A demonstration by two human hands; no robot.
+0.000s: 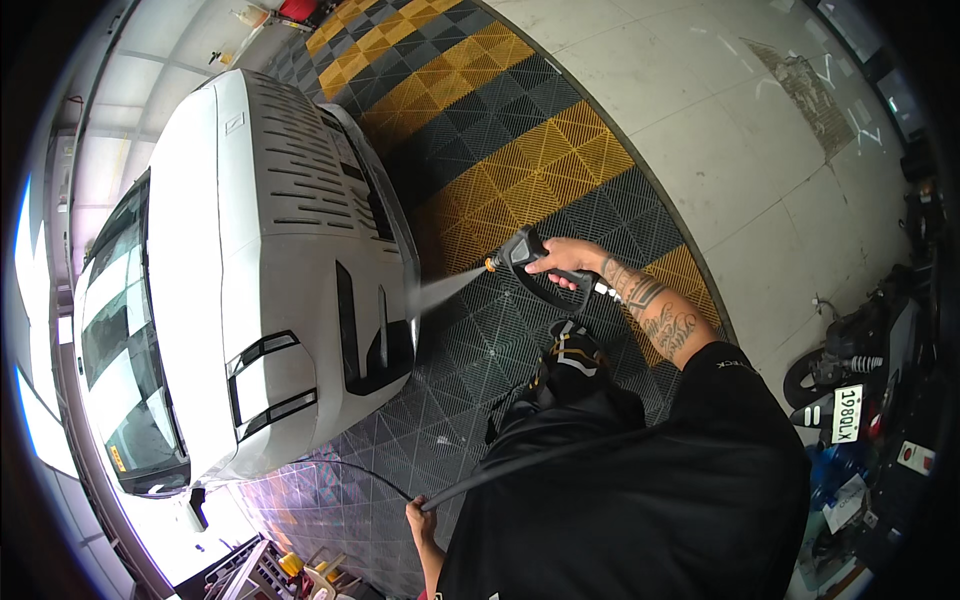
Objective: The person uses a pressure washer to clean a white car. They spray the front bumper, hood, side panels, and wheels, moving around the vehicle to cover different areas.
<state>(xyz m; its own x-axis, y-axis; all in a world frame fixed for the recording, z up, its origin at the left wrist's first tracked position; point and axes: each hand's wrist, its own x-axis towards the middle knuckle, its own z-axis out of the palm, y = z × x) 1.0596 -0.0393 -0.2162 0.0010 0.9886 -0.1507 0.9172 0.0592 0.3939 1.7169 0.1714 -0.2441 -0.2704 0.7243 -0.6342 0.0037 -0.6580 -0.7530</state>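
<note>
My right hand [566, 261] is closed around the grip of a black pressure-washer spray gun [534, 270] with an orange nozzle tip. A fan of water [454, 290] leaves the nozzle and meets the lower front bumper edge of a white car [300, 262]. My left hand [421, 514], low in the view, is shut on a dark hose [525, 463]. The hose passes across my black shirt, and a thinner stretch runs beyond that hand towards the car's underside. Slotted grille openings and a squarish headlight [274, 384] face me. The gun's trigger is largely hidden by my fingers.
Black and yellow slatted floor tiles [555, 150] lie underfoot, edged by a curved border with pale floor tiles [750, 150] beyond. A parked motorcycle [847, 360] and a blue plastic container [840, 469] are at the right. Racks or folded frames [259, 570] stand at the lower left.
</note>
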